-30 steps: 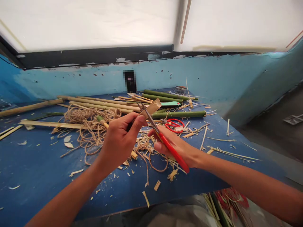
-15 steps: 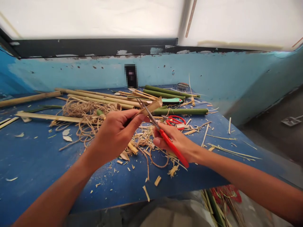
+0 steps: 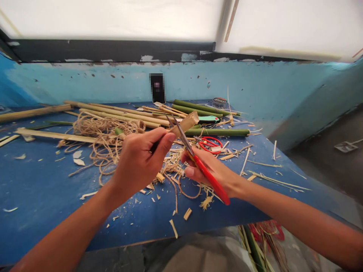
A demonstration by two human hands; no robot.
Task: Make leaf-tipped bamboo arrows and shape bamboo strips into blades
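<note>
The left hand (image 3: 141, 158) gripped a flat, pale-brown bamboo piece (image 3: 190, 121) angled toward two o'clock; the right hand (image 3: 218, 170) held red-handled metal scissors (image 3: 211, 179), one blade crossing it. Tangled tan twine (image 3: 100, 126) lay at the left hand's ten o'clock.

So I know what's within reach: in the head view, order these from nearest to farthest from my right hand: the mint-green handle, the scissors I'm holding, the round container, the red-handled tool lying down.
1. Scissors: held in the right hand.
2. Red-handled tool: lying just beyond that hand.
3. Mint-green handle: farther back.
4. Round container: farthest, at the back.
</note>
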